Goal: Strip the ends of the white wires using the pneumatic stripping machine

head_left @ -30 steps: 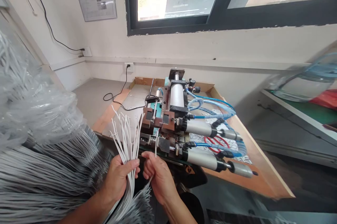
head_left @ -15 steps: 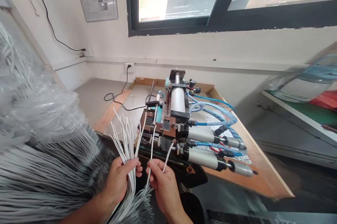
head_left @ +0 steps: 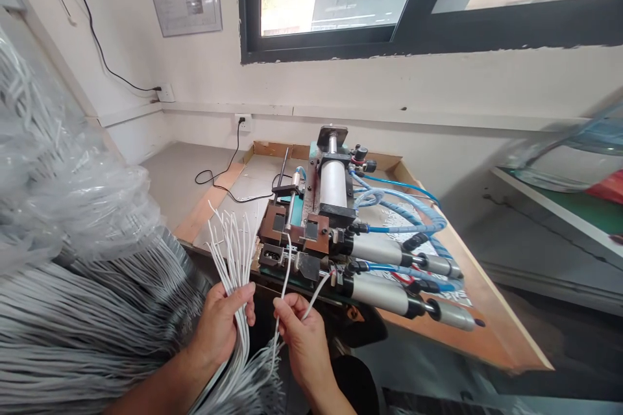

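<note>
A bundle of thin white cables (head_left: 237,252) fans upward out of my left hand (head_left: 219,324), whose thumb and fingers are closed round it. To its right, my right hand (head_left: 304,337) pinches a single white cable (head_left: 286,272) between thumb and fingers. That cable's tip stands in front of the machine's brown jaw blocks (head_left: 294,226). Another cable (head_left: 317,295), with a reddish end, sticks out past the right hand's fingers toward the machine's lower cylinder (head_left: 374,293). Below both hands the cables run down together.
Behind the hands, the pneumatic machine (head_left: 333,184) with blue hoses (head_left: 413,207) sits in a wood-edged tray (head_left: 506,330). A large heap of grey cables (head_left: 97,317), partly under clear plastic (head_left: 82,201), fills the left side. A shelf (head_left: 559,207) stands at the right.
One cable that leaned right from the left hand's bundle now stands closer among the others. The view has shifted slightly, and both hands keep their cables.
</note>
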The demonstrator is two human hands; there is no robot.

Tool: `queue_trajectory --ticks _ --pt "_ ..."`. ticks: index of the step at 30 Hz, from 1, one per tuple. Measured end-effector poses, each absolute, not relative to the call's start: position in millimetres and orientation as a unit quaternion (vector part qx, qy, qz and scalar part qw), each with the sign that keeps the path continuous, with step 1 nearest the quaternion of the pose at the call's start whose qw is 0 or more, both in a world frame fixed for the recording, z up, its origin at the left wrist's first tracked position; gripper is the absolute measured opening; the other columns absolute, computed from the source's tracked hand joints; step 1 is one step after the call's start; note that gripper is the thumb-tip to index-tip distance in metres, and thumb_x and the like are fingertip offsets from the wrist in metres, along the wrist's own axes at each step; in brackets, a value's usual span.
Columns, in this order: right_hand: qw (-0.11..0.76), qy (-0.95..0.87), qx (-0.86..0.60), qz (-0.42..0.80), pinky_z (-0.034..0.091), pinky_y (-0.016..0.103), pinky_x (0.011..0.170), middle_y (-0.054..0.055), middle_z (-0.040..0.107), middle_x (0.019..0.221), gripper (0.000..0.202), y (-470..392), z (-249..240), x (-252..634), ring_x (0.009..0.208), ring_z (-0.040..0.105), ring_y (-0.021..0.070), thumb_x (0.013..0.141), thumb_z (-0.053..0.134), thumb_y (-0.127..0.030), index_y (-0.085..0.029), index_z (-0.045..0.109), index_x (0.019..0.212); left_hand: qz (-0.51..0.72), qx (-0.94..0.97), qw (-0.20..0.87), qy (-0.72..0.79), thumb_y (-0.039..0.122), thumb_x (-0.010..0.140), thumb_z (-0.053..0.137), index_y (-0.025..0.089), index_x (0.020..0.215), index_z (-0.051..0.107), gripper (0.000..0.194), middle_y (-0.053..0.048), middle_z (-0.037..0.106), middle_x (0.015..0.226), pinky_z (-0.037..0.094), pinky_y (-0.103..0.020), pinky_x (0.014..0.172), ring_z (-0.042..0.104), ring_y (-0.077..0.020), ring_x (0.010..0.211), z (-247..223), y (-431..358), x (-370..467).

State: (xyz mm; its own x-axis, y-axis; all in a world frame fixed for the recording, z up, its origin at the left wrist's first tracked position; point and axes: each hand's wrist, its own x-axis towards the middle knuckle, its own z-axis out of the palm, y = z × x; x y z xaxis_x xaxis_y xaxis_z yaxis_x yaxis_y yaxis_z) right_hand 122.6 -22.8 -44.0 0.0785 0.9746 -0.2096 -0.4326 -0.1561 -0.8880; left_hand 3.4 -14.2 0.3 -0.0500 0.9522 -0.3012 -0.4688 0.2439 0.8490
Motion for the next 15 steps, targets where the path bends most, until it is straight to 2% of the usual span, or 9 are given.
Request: queue_trajectory --ticks 10,15 --pt "0.57 -0.298 -0.509 0.572 0.02 0.023 0.039 -0.008 0.035 0.04 0.032 -13 -37 127 0.038 0.025 0.006 0.056 0.072 -0.035 -0.018 0.046 0.046 0.54 0.267 0.639 0.478 0.026 0.062 0.068 0.013 0.056 0.056 0.019 0.002 0.052 0.045 0.036 -0.023 0.043 0.045 -0.0084 0.04 3 -15 2" --pt "0.558 -0.287 -0.514 0.585 0.018 0.022 0.039 -0.009 0.032 0.038 0.034 -10 -34 126 0.037 0.023 0.0056 0.056 0.071 -0.034 -0.019 0.042 0.044 0.535 0.265 0.643 0.479 0.026 0.061 0.068 0.013 0.057 0.057 0.018 0.002 0.052 0.044 0.036 -0.023 0.044 0.045 -0.0085 0.039 3 -15 2"
